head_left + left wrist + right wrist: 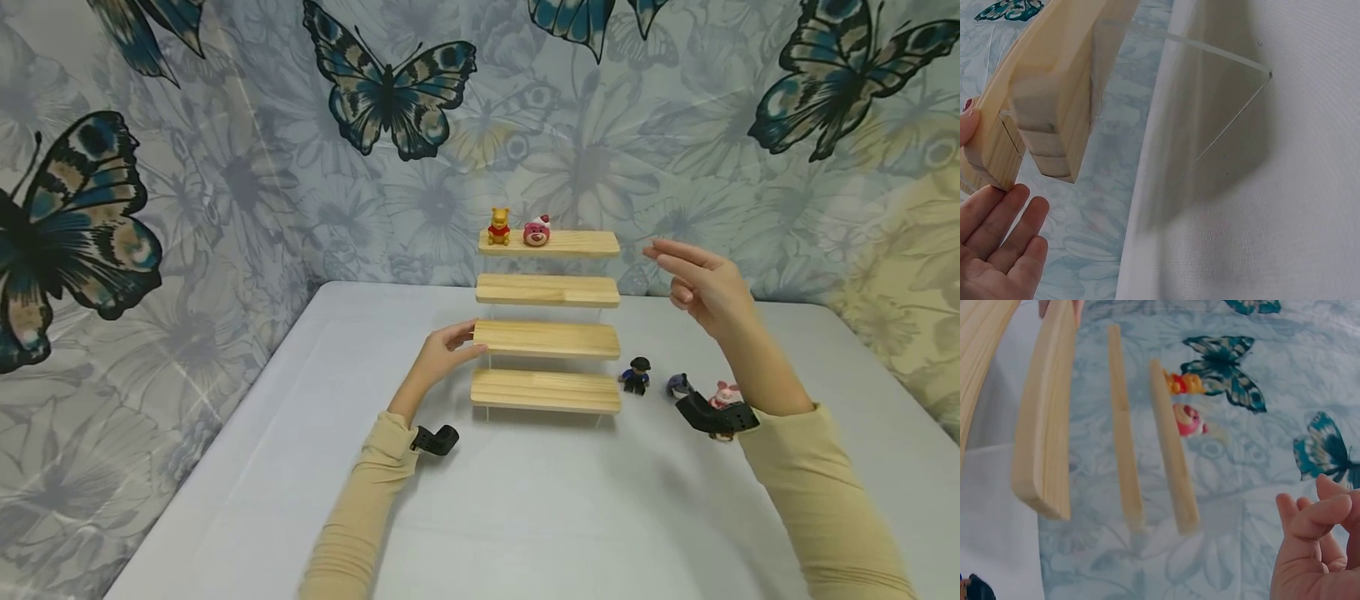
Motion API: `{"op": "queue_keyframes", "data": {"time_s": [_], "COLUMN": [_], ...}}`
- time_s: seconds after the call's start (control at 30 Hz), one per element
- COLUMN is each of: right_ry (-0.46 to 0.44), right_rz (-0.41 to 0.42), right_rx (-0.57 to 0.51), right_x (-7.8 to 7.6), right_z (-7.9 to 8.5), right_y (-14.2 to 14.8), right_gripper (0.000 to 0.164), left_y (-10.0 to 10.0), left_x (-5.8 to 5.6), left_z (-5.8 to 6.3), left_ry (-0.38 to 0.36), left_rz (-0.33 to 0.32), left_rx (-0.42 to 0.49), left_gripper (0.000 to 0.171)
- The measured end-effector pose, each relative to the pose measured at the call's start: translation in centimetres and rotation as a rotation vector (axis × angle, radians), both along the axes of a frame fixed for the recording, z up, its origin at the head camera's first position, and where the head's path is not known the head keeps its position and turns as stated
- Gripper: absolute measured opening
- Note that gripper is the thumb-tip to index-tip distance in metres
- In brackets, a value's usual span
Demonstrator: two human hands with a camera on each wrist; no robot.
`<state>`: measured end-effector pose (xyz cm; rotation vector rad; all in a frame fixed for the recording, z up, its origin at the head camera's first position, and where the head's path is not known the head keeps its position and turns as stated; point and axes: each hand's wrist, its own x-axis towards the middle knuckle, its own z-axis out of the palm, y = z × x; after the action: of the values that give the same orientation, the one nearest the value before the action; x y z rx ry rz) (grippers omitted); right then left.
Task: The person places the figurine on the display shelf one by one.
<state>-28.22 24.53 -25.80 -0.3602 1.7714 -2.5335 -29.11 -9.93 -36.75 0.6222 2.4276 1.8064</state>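
Near the middle of the head view, I have the four-tier wooden stand (547, 337) on the white counter (525, 517), before the butterfly-printed backdrop (442, 200). Over at its left end, the left hand (444, 354) pinches the third board from the top, thumb towards the front edge and fingers against the end. I read that as a steadying hold, since the stand looks light and could slide if bumped. Right of the top board, the right hand (705, 283) hangs in the air, touching nothing; two fingers reach out side by side while the others curl loosely, and nothing is between them.

On the left half of the top board sit the yellow bear in a red shirt (498, 227) and the pink bear with a white-topped hat (536, 232), both facing forward, perhaps lined up for display. Right of the stand, the black-capped figure (636, 377) stands on the counter, with a bluish figure (677, 385) and a pink figure (726, 395) partly hidden by the black wrist mount (716, 414).

The boards are pale, striped with grain and stepped like stairs; from the left wrist I make out thin, see-through supports (1229, 56) under them.
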Motion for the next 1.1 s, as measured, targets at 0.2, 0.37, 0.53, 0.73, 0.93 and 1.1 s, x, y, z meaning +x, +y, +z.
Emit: {"op": "queue_keyframes", "data": {"time_s": [0.2,0.37,0.53,0.73,0.93,1.1], "right_ry": [-0.021,-0.06,-0.038,-0.036,-0.071,-0.088], "right_rz": [0.004,0.005,0.07,0.062,0.143,0.137], "right_rx": [0.01,0.066,0.104,0.138,0.01,-0.01], "right_x": [0.8,1.4,1.9,2.8,3.2,3.5], "right_z": [-0.3,-1.0,-2.0,-3.6,-5.2,-5.8], "right_y": [1.5,2.6,3.3,4.2,5.2,5.7], "right_gripper": [0.022,0.022,0.024,0.022,0.025,0.027], "left_y": [-0.2,-0.2,-0.3,-0.3,0.0,0.1], "left_x": [-0.2,-0.9,-2.2,-2.2,-2.1,-1.9], "left_z": [-0.2,-1.1,-2.8,-2.8,-2.9,-2.8], "left_ry": [-0.013,-0.046,-0.056,-0.015,0.014,0.057], "left_rz": [-0.007,-0.023,-0.001,0.026,0.039,0.059], "left_rx": [0.012,0.035,0.045,0.022,0.02,0.021], "left_gripper": [0.056,0.058,0.061,0.059,0.057,0.055]}}
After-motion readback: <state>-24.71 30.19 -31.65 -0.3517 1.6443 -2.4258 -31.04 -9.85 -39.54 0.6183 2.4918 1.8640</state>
